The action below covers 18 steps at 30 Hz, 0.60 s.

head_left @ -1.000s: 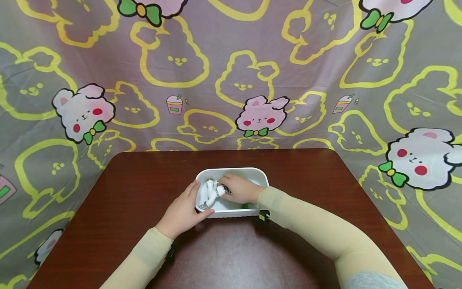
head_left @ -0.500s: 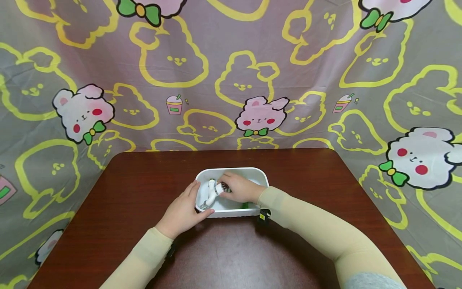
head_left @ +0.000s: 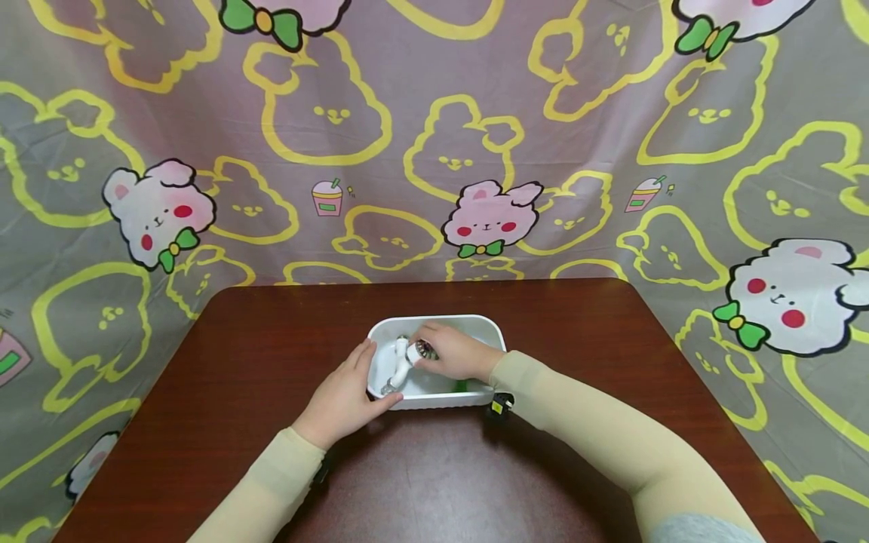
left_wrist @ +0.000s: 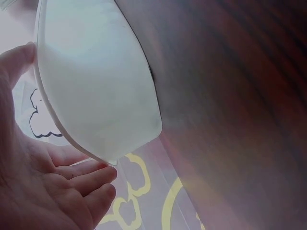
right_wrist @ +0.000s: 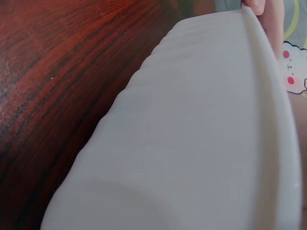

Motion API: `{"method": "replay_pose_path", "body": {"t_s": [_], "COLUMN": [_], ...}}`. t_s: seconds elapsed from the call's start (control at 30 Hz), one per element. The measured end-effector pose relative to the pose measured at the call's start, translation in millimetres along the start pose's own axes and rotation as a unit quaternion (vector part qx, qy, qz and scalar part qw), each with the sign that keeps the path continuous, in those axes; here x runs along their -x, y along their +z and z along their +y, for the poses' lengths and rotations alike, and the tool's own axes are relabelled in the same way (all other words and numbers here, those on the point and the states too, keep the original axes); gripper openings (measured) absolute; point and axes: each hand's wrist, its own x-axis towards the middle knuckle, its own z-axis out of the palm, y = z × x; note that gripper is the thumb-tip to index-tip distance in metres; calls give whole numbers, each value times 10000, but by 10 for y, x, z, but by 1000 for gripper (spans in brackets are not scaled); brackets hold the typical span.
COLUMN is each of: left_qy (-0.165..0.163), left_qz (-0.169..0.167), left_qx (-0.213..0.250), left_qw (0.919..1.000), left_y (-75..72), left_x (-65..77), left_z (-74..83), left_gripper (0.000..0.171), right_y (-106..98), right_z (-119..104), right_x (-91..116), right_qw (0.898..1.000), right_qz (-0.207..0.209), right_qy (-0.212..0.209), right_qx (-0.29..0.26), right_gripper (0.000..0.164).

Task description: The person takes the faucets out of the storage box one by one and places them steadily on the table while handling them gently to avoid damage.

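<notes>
A white plastic tub (head_left: 434,402) stands on the table. In the head view my left hand (head_left: 342,396) rests on its left end, fingers along the side rim and thumb on the front rim. The left wrist view shows these fingers fairly straight, their tips touching the tub's rim (left_wrist: 50,108). Inside the tub my right hand (head_left: 456,353) grips a white, branched pipe fitting (head_left: 402,369) with metal ends, by its dark, ribbed end. The right wrist view shows mostly the tub's outer wall (right_wrist: 182,124), so the grip is hidden there.
Something small and green (head_left: 461,386) lies in the tub below my right hand. The dark brown wooden table (head_left: 285,332) surrounds the tub. A patterned cloth (head_left: 380,166) hangs behind and at both sides.
The white pipe fitting has shifted slightly to the right and turned a little in my right hand. The left hand and the tub stay where they were.
</notes>
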Motion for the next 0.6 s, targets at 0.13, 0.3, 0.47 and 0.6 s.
{"method": "replay_pose_path", "body": {"t_s": [0.13, 0.3, 0.47, 0.6], "left_qy": [3, -8, -64, -59], "left_qz": [0, -42, -95, -77], "left_qx": [6, -11, 12, -3], "left_qw": [10000, 10000, 9999, 10000], "left_y": [3, 16, 24, 30], "left_x": [-4, -10, -14, -17], "left_z": [1, -2, -10, -24], "left_gripper": [100, 101, 101, 102], "right_y": [-37, -124, -212, -277], "right_z": [-18, -49, -75, -95], "right_x": [14, 49, 96, 123], "right_qw": [9999, 9993, 9989, 9989], "right_qz": [51, 103, 188, 287], "right_qy": [71, 215, 314, 212], "right_qx": [-102, -289, -285, -304], "right_gripper": [38, 38, 37, 37]}}
